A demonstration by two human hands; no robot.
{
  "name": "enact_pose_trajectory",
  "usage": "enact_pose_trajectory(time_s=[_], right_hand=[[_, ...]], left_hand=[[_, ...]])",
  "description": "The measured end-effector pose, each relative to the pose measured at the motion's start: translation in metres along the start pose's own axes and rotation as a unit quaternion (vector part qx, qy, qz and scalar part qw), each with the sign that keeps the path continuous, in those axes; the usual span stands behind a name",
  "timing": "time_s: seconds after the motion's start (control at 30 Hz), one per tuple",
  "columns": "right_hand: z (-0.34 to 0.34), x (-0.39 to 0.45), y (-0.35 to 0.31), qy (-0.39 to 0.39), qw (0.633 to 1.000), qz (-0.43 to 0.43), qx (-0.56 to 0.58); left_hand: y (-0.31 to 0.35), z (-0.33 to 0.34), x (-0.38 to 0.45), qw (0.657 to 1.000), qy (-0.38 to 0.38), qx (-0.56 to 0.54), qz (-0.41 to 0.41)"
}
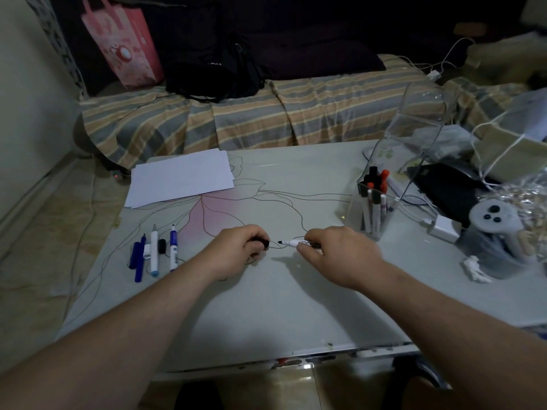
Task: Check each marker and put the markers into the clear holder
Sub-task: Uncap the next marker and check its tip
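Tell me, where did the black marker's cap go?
The cap is in the left hand, near the table's middle, just left of the uncapped black marker held by the right hand.

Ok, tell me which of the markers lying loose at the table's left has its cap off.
The white-barrelled marker with the light blue end, second from the right in that row: its bare tip points away, and a loose black cap lies just right of it.

A: Item one, black cap (264, 242): mostly hidden inside the closed left hand (236, 253), only its end showing.

B: Item two, black marker (299, 242): rear of barrel covered by the right hand (334, 253); label print too small to read.

A: Item three, clear holder (414, 161): markers inside blurred, count uncertain.

B: Item four, right-edge clutter: cut off, unidentifiable.
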State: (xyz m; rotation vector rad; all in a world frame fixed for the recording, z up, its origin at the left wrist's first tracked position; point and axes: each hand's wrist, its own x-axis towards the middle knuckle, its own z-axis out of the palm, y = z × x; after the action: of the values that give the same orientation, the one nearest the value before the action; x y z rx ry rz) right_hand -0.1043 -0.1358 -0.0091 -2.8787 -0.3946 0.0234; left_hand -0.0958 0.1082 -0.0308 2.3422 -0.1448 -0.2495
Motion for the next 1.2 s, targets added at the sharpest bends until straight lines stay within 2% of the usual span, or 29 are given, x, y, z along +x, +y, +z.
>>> enact_pose_trajectory(time_s=[0.33,0.47,0.57,0.67,0.87,0.97,1.1,1.2], right_hand=[[0.001,0.001,-0.006,0.011,0.999,-0.027,-0.027],[0.002,0.001,-0.006,0.033,0.998,-0.046,-0.035],[0.005,0.002,-0.006,0.064,0.993,-0.092,-0.049],[0.007,0.005,-0.007,0.098,0.983,-0.148,-0.056],[0.003,0.004,-0.011,0.144,0.974,-0.168,-0.043],[-0.003,0.005,-0.01,0.137,0.977,-0.158,-0.036],[-0.015,0.004,-0.003,0.088,0.983,-0.159,-0.006],[-0.027,0.004,0.006,0.07,0.986,-0.149,-0.028]], left_hand=[[0.02,-0.001,-0.006,0.999,-0.01,-0.011,0.036],[0.03,-0.002,-0.011,0.994,0.005,0.078,0.077],[0.037,-0.003,-0.011,0.98,0.009,0.158,0.118],[0.04,0.001,-0.011,0.977,0.014,0.173,0.126],[0.048,0.008,-0.013,0.98,0.044,0.15,0.123],[0.052,0.013,-0.013,0.979,0.057,0.15,0.129],[0.062,0.02,-0.012,0.982,0.056,0.134,0.122],[0.081,0.028,-0.009,0.983,0.096,0.088,0.127]])
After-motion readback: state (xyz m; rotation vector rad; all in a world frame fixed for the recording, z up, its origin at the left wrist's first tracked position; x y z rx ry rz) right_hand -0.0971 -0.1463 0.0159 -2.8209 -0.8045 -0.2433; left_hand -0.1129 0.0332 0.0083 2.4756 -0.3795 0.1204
